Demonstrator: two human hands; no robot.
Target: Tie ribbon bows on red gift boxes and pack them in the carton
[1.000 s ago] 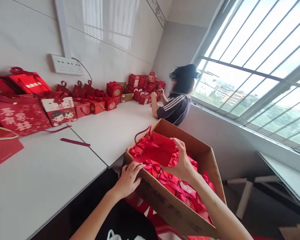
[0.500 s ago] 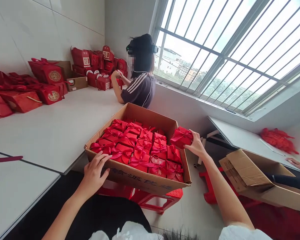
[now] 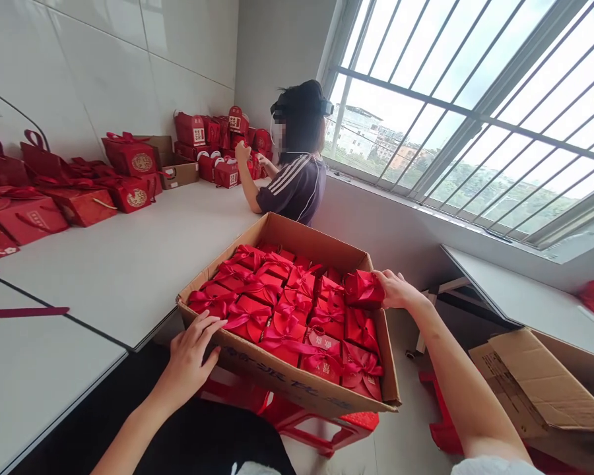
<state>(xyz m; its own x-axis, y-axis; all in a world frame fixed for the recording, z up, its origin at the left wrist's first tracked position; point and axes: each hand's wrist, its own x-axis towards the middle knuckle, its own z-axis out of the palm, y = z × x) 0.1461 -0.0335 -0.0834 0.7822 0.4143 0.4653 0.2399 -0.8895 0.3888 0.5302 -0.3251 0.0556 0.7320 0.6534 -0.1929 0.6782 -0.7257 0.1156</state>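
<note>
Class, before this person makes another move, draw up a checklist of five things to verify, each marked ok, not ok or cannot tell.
1. Right hand gripping the red box: ok, fingers at its side.
2. Left hand at the carton: ok, fingers on the front rim, towards its left corner.
3. Carton top open: ok, ribboned boxes show inside.
4. Red box's underside supported: cannot tell, it is hidden.
5. Co-worker's hands clear of the carton: ok, they are beyond it, near other red boxes.
</note>
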